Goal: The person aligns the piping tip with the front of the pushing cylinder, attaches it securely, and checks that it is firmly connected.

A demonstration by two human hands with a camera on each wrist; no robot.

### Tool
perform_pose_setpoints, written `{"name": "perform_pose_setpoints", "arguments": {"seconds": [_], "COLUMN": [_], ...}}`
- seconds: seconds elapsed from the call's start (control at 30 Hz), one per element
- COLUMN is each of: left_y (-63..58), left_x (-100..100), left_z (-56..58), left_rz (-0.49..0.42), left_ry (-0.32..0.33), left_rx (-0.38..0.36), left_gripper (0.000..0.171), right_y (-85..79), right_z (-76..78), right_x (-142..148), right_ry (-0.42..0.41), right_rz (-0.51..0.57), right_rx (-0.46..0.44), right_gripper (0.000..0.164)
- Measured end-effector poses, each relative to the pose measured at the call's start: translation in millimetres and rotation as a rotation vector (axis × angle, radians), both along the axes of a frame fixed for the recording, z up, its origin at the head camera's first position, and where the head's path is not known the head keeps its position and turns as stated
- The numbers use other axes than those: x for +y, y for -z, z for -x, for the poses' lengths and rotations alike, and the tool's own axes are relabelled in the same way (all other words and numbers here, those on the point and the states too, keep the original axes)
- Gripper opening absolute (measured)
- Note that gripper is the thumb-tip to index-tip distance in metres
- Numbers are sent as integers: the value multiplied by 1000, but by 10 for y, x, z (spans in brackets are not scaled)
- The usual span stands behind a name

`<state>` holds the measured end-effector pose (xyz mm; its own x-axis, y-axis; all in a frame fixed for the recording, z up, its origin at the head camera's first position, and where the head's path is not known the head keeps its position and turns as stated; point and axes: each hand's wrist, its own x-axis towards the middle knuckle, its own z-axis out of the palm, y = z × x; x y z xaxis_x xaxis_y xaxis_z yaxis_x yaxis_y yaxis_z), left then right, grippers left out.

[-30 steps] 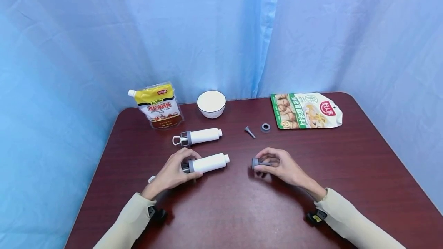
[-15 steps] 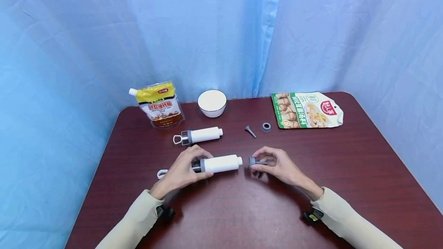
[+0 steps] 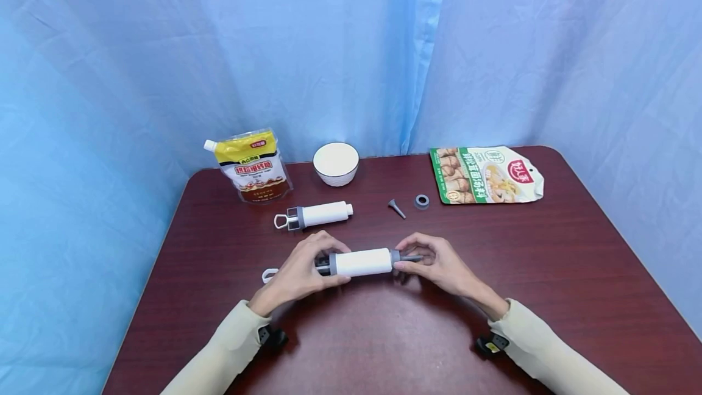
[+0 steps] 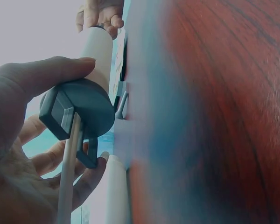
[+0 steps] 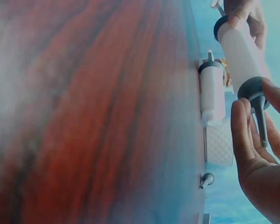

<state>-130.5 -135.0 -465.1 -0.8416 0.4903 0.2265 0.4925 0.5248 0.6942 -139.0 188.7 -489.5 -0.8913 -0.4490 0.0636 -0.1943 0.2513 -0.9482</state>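
Note:
My left hand (image 3: pixel 303 270) grips a white plunger-type piping syringe (image 3: pixel 364 262) around its grey collar (image 4: pixel 91 107). The plunger rod (image 4: pixel 70 163) runs back past the palm to a white loop handle (image 3: pixel 269 275). At the front end, my right hand (image 3: pixel 439 266) pinches a grey nozzle cap (image 5: pixel 252 88) with a long thin tip (image 5: pixel 261 122). The cap sits over the barrel's front end, in line with it, and covers the narrow white neck. Thumb and fingertips press on opposite sides of the cap in the right wrist view.
A second white syringe (image 3: pixel 326 214) lies behind the left hand. Further back stand a yellow and brown pouch (image 3: pixel 255 169) and a white bowl (image 3: pixel 336 166). A loose grey nozzle (image 3: pixel 397 208), a grey ring (image 3: pixel 421 201) and a green and white packet (image 3: pixel 485 177) lie to the right.
The left hand has carried the syringe rightward to the nozzle cap. The right hand has shifted slightly left, and the gap between syringe and cap has closed.

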Motion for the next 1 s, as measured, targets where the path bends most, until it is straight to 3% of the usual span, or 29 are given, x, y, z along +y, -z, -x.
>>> {"name": "perform_pose_setpoints", "arguments": {"seconds": [0.37,0.67,0.87,1.0], "left_y": [0,22,24,16], "left_x": [46,96,109,113], "left_z": [-21,-65,-76,-86], "left_rz": [-34,-39,-52,-33], "left_ry": [4,14,18,19], "left_rx": [5,52,12,25], "left_gripper": [39,39,37,37], "right_y": [-3,-31,-17,-8], "right_z": [-32,-47,-42,-33], "right_x": [41,63,38,21], "right_ry": [-4,6,28,51], "right_rz": [24,112,96,73], "right_rx": [35,-149,-168,-136], "right_gripper": [28,26,26,24]}}
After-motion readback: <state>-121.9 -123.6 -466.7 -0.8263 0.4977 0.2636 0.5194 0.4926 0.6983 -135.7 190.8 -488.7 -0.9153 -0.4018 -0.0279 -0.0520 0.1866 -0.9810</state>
